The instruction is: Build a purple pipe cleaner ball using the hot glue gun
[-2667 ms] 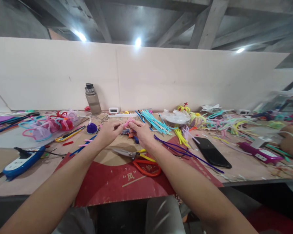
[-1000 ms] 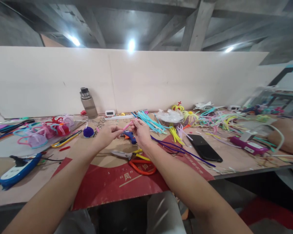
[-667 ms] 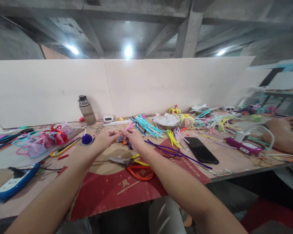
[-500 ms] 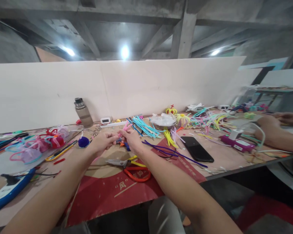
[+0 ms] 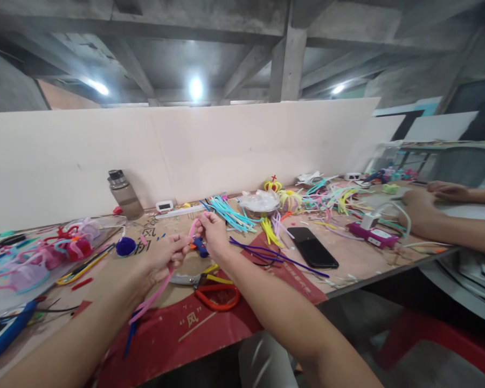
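A pink pipe cleaner (image 5: 193, 228) runs between my two hands above the table. My left hand (image 5: 170, 257) pinches it, and pink strands hang below that hand with a dark blue strand at their lower end. My right hand (image 5: 212, 233) grips the upper end between thumb and fingers. Just behind and below the hands lies a small blue and orange item (image 5: 202, 247), partly hidden. Under my right forearm lie a red-handled tool (image 5: 218, 305) and a yellow-handled one (image 5: 219, 278), their metal parts partly covered.
Bundles of turquoise pipe cleaners (image 5: 233, 215) and purple ones (image 5: 272, 253) lie beyond and right. A black phone (image 5: 313, 248), a purple power strip (image 5: 374, 235) and a bottle (image 5: 125, 196) are around. A blue pompom (image 5: 125, 246) sits left. Another person's hands (image 5: 422, 213) rest at far right.
My hands have moved slightly apart, the left one lower. Pink strands with a blue end now hang below my left hand. The view has turned slightly to the right.
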The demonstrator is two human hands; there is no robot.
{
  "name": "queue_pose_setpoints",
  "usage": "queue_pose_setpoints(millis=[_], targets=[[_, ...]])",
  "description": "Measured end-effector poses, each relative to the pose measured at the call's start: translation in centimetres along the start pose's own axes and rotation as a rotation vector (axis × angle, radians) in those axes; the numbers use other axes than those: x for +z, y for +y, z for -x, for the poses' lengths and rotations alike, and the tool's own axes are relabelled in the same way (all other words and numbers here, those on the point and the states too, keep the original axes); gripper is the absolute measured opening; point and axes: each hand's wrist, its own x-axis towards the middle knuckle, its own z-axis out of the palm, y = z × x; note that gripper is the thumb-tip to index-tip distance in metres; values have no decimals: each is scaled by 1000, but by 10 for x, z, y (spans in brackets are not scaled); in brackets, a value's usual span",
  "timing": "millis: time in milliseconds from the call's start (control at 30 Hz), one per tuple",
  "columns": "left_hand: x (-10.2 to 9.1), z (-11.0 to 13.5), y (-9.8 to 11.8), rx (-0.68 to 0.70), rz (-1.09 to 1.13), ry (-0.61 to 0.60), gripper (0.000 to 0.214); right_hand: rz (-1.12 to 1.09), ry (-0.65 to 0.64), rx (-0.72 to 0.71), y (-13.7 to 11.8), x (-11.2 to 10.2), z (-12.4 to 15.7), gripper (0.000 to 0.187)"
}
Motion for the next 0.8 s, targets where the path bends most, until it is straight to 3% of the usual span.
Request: queue_pose_setpoints(millis=[133,367,467,667,800], targets=[[7,-3,-9,-37,53,49,29,3,-26,36,2,-3,-3,29],[-17,-12,-8,-83,71,35,22,97,-166,197,5,-7,-7,32],[-18,-13,-11,-84,108,15,18,104,-127,191,9,-5,-5,32],[3,-17,-26,-55,250,35,14,49,4,74,20,-3,-3,35],[1,-20,-33,-68,300,14,14,31,-5,141,21,-6,-5,35]])
